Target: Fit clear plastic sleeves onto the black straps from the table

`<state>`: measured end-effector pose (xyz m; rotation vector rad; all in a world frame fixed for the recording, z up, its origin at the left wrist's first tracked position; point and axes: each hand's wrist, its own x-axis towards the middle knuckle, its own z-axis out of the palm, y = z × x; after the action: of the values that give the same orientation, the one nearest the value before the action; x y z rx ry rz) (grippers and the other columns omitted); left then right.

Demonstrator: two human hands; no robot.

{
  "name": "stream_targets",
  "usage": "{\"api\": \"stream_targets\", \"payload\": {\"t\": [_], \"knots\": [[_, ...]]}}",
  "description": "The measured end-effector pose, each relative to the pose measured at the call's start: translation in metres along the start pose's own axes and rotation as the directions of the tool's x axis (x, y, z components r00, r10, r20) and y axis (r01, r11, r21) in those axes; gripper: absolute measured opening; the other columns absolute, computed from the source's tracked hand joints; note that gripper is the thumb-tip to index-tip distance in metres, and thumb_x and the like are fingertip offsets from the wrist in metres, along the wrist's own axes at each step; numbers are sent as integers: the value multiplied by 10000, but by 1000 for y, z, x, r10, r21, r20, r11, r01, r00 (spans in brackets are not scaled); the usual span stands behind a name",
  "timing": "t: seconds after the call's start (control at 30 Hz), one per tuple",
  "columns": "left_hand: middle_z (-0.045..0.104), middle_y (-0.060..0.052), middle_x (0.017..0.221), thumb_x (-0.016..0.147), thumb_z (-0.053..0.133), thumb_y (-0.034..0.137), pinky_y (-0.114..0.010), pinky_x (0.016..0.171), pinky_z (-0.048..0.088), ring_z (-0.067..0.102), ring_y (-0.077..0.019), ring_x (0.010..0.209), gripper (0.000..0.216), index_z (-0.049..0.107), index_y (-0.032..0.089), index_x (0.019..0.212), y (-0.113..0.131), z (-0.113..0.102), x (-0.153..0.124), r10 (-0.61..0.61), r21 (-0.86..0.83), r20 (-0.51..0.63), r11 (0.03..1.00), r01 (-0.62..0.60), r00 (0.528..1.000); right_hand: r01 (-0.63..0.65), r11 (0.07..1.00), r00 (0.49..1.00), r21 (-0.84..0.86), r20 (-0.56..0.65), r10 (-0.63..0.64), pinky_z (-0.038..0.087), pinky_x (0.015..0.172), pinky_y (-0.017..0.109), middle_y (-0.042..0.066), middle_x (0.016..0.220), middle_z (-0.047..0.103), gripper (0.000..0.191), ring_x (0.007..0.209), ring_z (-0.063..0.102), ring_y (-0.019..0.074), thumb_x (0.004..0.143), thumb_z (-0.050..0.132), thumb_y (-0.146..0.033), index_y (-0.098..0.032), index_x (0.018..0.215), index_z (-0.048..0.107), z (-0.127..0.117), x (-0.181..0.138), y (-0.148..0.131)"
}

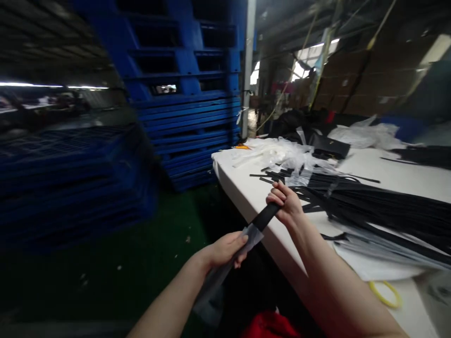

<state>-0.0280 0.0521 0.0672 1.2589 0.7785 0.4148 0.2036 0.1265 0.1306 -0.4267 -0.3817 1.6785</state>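
Observation:
A bundle of black strips [265, 216] runs slantwise between my hands, its lower part inside a clear plastic sleeve [254, 236]. My right hand [284, 202] is closed around the bare upper end, over the table's near edge. Lower down, my left hand [227, 249] grips the sleeve with the strips inside, thumb on top. The sleeve hangs down below my left hand, where it blurs into the dark. Many loose black strips [380, 202] lie on the table to the right of my right hand.
On the white table [229, 164] are crumpled clear bags [292, 152], an orange-handled tool [241, 147], a black pouch [329, 146] and a yellow tape ring [385, 294]. Blue pallets [190, 117] are stacked beyond its left end, more [70, 178] at far left. A metal post [248, 70] stands behind.

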Motion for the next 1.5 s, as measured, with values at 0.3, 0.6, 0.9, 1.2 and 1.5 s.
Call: {"api": "stream_targets", "payload": {"t": [0.3, 0.6, 0.9, 1.2, 1.5], "knots": [[432, 91, 565, 840, 517, 726, -225, 489, 405, 427, -68, 432, 561, 461, 176, 932, 8, 12, 15, 135, -40, 101, 991, -132, 986, 47, 968, 999, -247, 34, -40, 420, 484, 187, -130, 441, 246, 259, 367, 185, 30, 817, 739, -384, -182, 776, 583, 12, -32, 47], [458, 79, 594, 853, 536, 690, -215, 479, 400, 445, -69, 450, 513, 423, 190, 884, 26, 23, 29, 223, 15, 122, 974, -226, 967, -11, 1000, 979, -8, -202, 9, 539, 555, 210, -88, 526, 406, 108, 410, 429, 47, 838, 634, -146, -179, 833, 532, 21, -20, -26], [486, 63, 553, 852, 524, 707, -229, 492, 416, 477, -81, 458, 534, 433, 187, 770, 137, 16, 41, 360, 160, 228, 903, -399, 905, 215, 973, 972, -88, 119, -204, 456, 416, 144, -140, 440, 244, 128, 296, 272, 23, 873, 551, -56, -181, 870, 524, 107, -19, -108], [457, 80, 510, 773, 591, 751, -226, 464, 442, 430, -77, 406, 593, 499, 168, 827, 205, 35, 41, 315, 76, 293, 934, -350, 903, 304, 905, 947, -297, 200, -252, 505, 484, 190, -90, 521, 416, 127, 384, 387, 42, 804, 633, -190, -197, 898, 549, 186, -42, -143], [436, 91, 503, 756, 633, 732, -223, 461, 453, 412, -68, 391, 587, 506, 163, 830, 206, 50, 45, 299, 31, 308, 945, -324, 903, 238, 901, 954, -364, 264, -145, 385, 378, 145, -125, 439, 270, 58, 334, 194, 21, 808, 615, -149, -118, 856, 605, 165, -55, -107]]}}
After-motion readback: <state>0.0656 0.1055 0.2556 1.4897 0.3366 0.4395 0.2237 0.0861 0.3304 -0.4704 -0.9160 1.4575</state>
